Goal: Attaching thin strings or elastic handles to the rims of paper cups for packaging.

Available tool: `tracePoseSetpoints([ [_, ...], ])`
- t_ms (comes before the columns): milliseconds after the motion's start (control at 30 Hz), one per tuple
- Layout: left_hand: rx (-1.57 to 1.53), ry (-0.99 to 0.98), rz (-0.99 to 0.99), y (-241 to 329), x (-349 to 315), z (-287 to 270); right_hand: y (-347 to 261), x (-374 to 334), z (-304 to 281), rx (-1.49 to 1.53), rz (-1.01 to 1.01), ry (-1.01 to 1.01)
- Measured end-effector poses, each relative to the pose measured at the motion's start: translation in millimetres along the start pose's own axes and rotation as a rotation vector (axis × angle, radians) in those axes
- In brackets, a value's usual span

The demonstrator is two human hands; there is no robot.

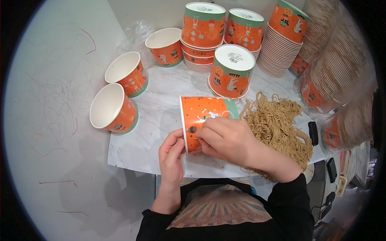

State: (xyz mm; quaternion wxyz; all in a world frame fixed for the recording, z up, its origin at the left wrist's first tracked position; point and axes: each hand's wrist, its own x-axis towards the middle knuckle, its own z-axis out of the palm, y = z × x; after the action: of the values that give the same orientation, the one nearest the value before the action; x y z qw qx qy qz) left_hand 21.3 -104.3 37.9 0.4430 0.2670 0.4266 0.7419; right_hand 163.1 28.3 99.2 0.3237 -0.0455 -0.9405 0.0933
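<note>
An orange paper bucket (pixel 205 105) with a green base band and white rim lies on its side in front of me. My left hand (pixel 171 154) grips it by the rim, thumb outside and the other fingers partly hidden. My right hand (pixel 227 138) is closed in a pinch against the bucket's printed wall. A tiny tan tip shows at those fingertips, too small to name. To the right of the bucket, next to my right forearm, lies a heap of tan cords (pixel 277 132).
Upright orange buckets (pixel 106 106) stand at the left. Upside-down buckets (pixel 233 68) and tall nested stacks (pixel 279 50) line the back. Bagged stacks (pixel 335 72) crowd the right. A small black object (pixel 313 133) lies beside the cords. The marble-patterned table (pixel 161 152) ends near my body.
</note>
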Motion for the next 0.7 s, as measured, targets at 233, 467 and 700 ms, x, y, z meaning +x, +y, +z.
tracePoseSetpoints([
  [233,-0.031,-0.048,0.0,2.4,-2.3,6.2,-4.9,1.8,-4.6,-0.031,0.019,0.003],
  [467,-0.004,-0.064,0.037,-1.1,-3.2,9.8,-6.5,2.9,-8.1,-0.046,0.029,0.01],
  [700,-0.045,-0.063,0.021,-3.1,-1.8,10.5,-4.7,1.9,-7.9,-0.076,0.027,0.01],
])
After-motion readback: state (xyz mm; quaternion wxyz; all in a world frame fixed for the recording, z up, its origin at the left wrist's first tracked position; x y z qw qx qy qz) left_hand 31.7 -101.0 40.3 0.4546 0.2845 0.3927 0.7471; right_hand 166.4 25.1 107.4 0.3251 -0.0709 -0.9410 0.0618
